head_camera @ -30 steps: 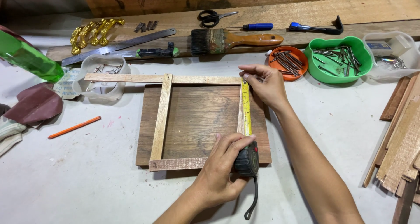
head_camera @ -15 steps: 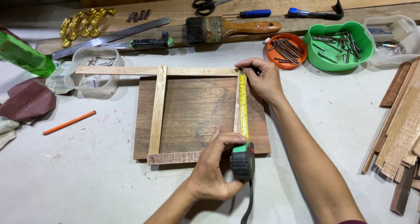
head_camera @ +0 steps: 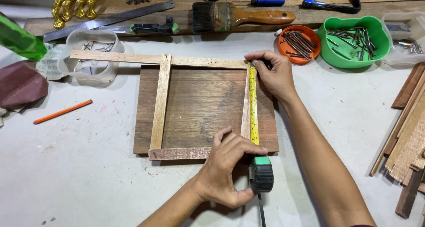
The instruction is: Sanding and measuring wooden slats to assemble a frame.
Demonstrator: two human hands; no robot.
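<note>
Yellow tape measure [head_camera: 253, 107] — stretched taut along the right wooden strip [head_camera: 245, 105].

Orange pencil [head_camera: 62, 111] lying left on the table [head_camera: 88, 182]; paintbrush [head_camera: 241, 16] and blue screwdriver [head_camera: 268, 2] sitting along the back plank; orange bowl [head_camera: 299, 44] and green bowl [head_camera: 354, 42] holding nails; wood offcuts [head_camera: 409, 129] stacking at right.

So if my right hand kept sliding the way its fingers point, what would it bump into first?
The right hand points leftward along the top wooden strip. It would likely first meet the upright left strip where it joins the top one; beyond that sits the clear plastic container. Depth is hard to judge.
</note>
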